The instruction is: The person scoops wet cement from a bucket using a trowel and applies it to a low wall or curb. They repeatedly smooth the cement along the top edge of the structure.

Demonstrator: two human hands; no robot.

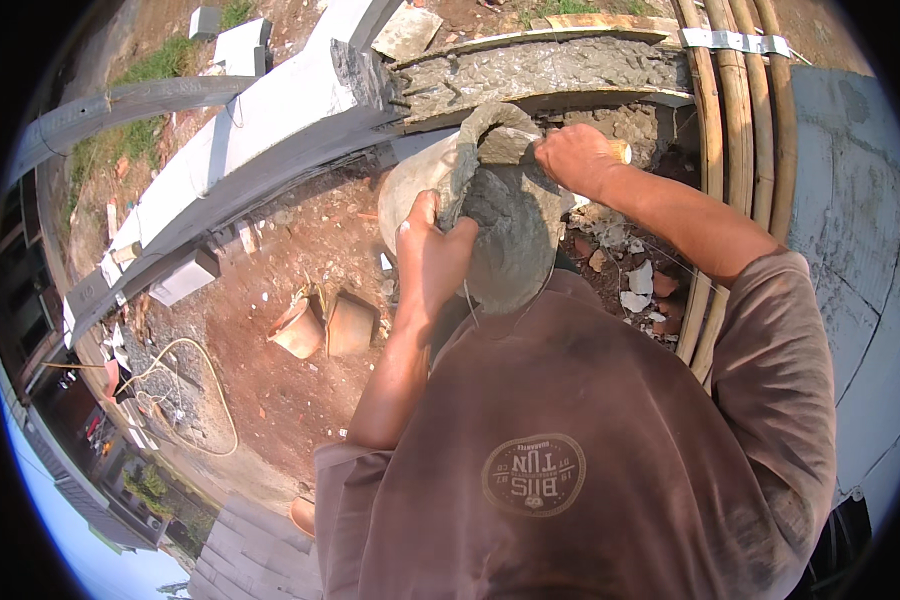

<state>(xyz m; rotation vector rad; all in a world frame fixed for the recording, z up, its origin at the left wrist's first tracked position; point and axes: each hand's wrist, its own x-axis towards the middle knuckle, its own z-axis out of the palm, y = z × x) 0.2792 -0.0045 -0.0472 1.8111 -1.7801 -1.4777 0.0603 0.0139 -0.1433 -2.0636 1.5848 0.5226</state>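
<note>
A mortar-crusted bucket (407, 190) is tilted in front of me, with wet grey mortar (505, 225) coating its inside. My left hand (436, 250) is closed on the near left part of its rim, thumb toward the mouth. My right hand (578, 160) is closed round a tool that looks like a trowel; the pale wooden end of its handle (621, 152) sticks out past the fist. The trowel's grey blade (507, 147) reaches into the bucket's mouth, partly lost against the mortar.
Beyond the bucket runs a board-edged form filled with rough wet concrete (570, 75). Bamboo poles (735, 120) stand close on my right, beside a grey panelled surface (850, 200). A pale beam (230, 150) slants along the left. Two clay-coloured containers (350, 325) and a hose (225, 400) lie on reddish soil.
</note>
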